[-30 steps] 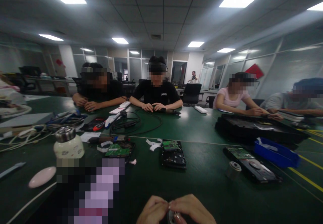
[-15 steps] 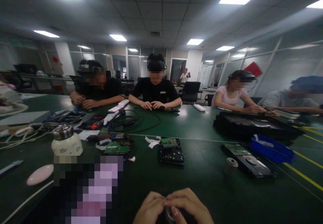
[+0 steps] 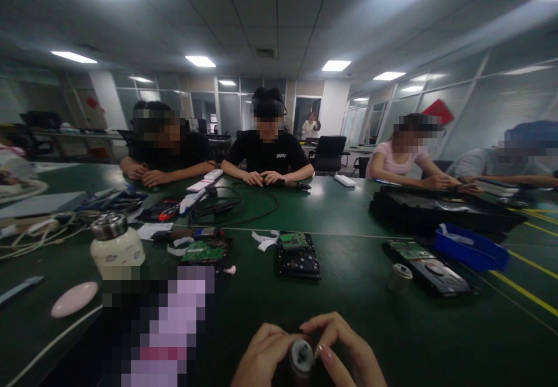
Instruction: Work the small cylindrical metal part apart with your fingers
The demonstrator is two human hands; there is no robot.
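Observation:
At the bottom centre, my left hand [image 3: 263,357] is wrapped round a small cylindrical metal motor [image 3: 301,359], whose round grey end with a dark middle faces up. Close on its right is my right hand [image 3: 349,349], fingers curled. Thumb and a finger come together at the motor's edge; whether something small is between them I cannot make out. The motor's lower part is hidden by my hands. A similar metal motor [image 3: 400,279] stands upright on the green table [image 3: 349,311], beside an opened hard drive [image 3: 429,268].
Ahead lie two more hard drives with green boards [image 3: 299,256] [image 3: 204,251]. At left are a cream bottle [image 3: 117,250], a pink oval object [image 3: 74,299] and a pixelated dark slab [image 3: 163,329]. A blue bin [image 3: 473,250] and black tray [image 3: 444,210] are right. Several people sit opposite.
My hands have parted slightly at the top, the right one shifting right. The motor's end, mostly covered by fingers before, now shows higher up. The view has tilted a little.

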